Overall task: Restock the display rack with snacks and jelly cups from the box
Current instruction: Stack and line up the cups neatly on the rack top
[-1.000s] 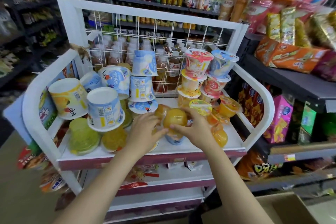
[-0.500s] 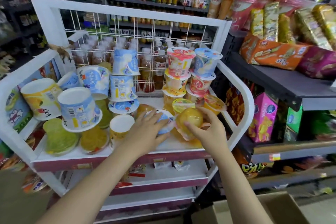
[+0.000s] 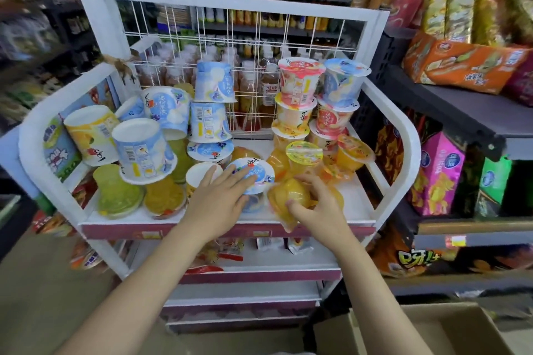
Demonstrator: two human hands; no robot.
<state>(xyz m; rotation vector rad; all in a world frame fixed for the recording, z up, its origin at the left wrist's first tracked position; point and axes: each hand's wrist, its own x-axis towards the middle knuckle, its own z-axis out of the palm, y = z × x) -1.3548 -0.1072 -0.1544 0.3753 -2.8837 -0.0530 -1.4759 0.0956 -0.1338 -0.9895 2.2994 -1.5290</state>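
1. Orange jelly cup [image 3: 291, 196]: lies tipped on the front edge of the white display rack [image 3: 398, 135] top shelf, right of centre, partly overhanging the front lip.
2. Right hand [image 3: 320, 204]: fingers curled over the cup's near side, gripping it.
3. Blue-lidded cup [image 3: 250, 172]: upright, touching the orange cup on its left. Left hand [image 3: 222, 196] rests flat on its lid, fingers nearly straight, nothing grasped.
4. Step in hand (judgement): seating a cup in the front row, with the neighbour steadied.
5. Next move (judgement): tilt the orange cup level and push it back off the lip; it looks likely to slide off if let go now.
6. Outward: stacked cups [image 3: 297, 95] behind, near the wire back. Cardboard box [image 3: 450, 331] at lower right; contents not visible.
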